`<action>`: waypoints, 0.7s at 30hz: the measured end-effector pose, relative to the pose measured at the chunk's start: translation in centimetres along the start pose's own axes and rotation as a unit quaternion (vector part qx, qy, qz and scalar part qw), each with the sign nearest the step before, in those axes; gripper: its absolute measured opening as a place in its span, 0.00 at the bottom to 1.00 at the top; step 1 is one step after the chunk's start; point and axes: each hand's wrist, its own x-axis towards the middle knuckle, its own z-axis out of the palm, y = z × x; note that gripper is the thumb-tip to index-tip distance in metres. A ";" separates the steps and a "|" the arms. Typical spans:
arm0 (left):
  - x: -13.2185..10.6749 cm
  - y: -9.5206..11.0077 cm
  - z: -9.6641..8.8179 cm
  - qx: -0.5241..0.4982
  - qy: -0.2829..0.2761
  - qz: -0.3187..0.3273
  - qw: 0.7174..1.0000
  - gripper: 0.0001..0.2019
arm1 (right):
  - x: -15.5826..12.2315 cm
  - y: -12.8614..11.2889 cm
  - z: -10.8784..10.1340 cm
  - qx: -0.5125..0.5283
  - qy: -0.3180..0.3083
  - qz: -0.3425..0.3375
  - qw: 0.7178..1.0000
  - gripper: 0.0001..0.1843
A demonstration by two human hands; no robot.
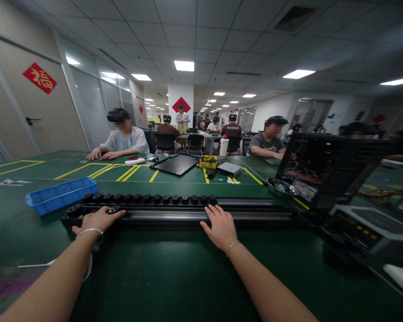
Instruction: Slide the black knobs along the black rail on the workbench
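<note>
A long black rail (pixel 174 213) with a row of several black round rollers (pixel 147 198) along its far side lies across the green table (pixel 174 277). My left hand (pixel 99 220) rests on the rail's left end, fingers closed over its near edge beside a small black roller. My right hand (pixel 220 226) lies on the rail near its middle, fingers stretched flat and together on top. Both wrists wear thin bracelets.
A blue plastic bin (pixel 61 194) sits left of the rail. A black open metal chassis (pixel 325 170) and grey device (pixel 372 226) stand at right, with a metal bowl (pixel 282 188). A black panel (pixel 176 164), yellow box and bottle lie farther back. People sit across.
</note>
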 end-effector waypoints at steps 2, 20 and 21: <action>0.1 0.0 0.0 0.001 -0.002 0.000 1.000 0.46 | 0.0 0.0 0.0 -0.004 0.000 0.000 1.000 0.29; 0.0 0.2 0.1 -0.022 -0.015 0.002 1.000 0.43 | 0.0 -0.1 0.0 0.000 0.002 0.000 1.000 0.29; 0.0 0.2 0.1 -0.021 -0.015 0.002 1.000 0.43 | 0.0 -0.1 0.0 -0.001 0.005 -0.001 1.000 0.29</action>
